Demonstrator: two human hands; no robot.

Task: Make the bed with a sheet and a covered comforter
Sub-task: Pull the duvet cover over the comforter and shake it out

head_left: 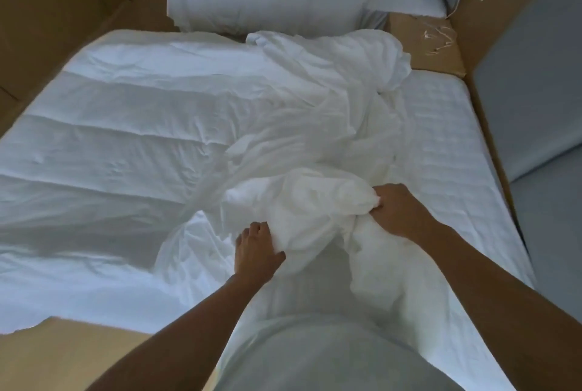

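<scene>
duvet cover (308, 201): light, limp, bunched beside comforter (126, 126); probably best gripped at corners
left hand (256, 252), right hand (395, 212): fingers clench it

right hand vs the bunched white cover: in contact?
Touching. The head view shows the right hand with its fingers curled into the bunched white cover, fabric gathered in its grip with no gap.
</scene>
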